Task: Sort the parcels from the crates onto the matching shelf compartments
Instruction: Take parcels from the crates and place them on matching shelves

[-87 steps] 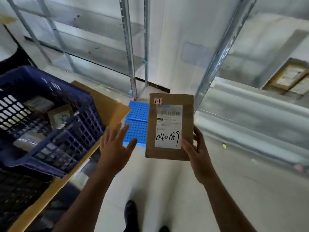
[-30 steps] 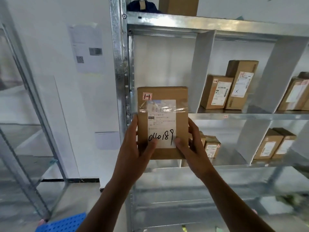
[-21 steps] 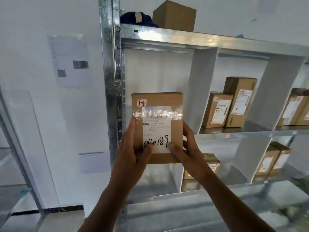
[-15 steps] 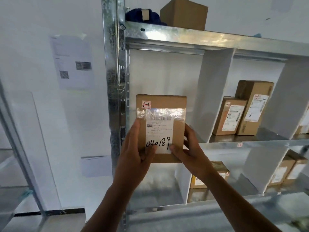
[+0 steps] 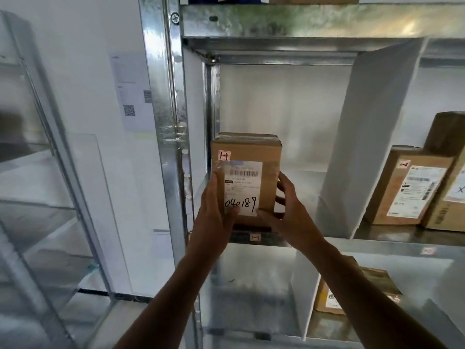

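While left hand (image 5: 214,217), right hand (image 5: 289,212) grip 1-1 parcel (image 5: 270,177), shelf edge (image 5: 256,238) just beneath them, early release could topple it.

Parcel (image 5: 270,157): brown cardboard. Label (image 5: 242,187): white, black barcode stripes, black handwritten digits. Tag (image 5: 224,155): white, red border, black marks. Shelf (image 5: 302,20): silver-grey, mottled galvanised spangle. Divider (image 5: 364,137): plain white. Sheet (image 5: 130,96): white, black QR square. Box (image 5: 387,187): brown, white label.

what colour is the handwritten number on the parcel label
Black, on the white label of the parcel; head view.
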